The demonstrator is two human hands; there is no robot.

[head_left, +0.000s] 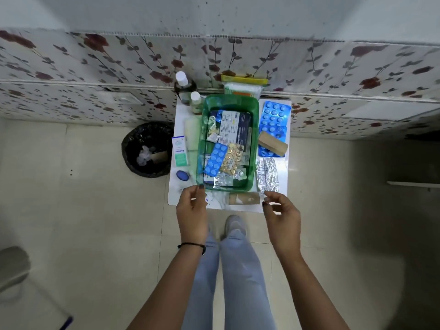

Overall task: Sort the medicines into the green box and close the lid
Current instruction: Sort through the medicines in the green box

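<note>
The green box [254, 129] sits open on a small white table [175, 194], just past the fingertips of both hands. The left hand [192, 210] has its fingers [200, 190] curled loosely and spread a bit, and one fingertip touches the near left corner of the box. It holds nothing. The right hand [282, 214] hangs near the right front of the table with its fingers loosely bent and apart, holding nothing too. Inside the box, beyond the fingers, lie a blue pill strip [215, 160], a gold pill strip [232, 159] and a dark carton [234, 126], with more packs under them that are hard to tell apart. Just past the right fingers lies a silver pill strip [267, 176], and farther on big blue pill sheets [273, 116] with a brown pack [272, 144] on top. A brown roll [242, 198] lies between the two hands. To the left of the left fingers is a small white and green carton [179, 151]. Two bottles [188, 91] stand at the far side. The words on the packs are too blurry to read.
</note>
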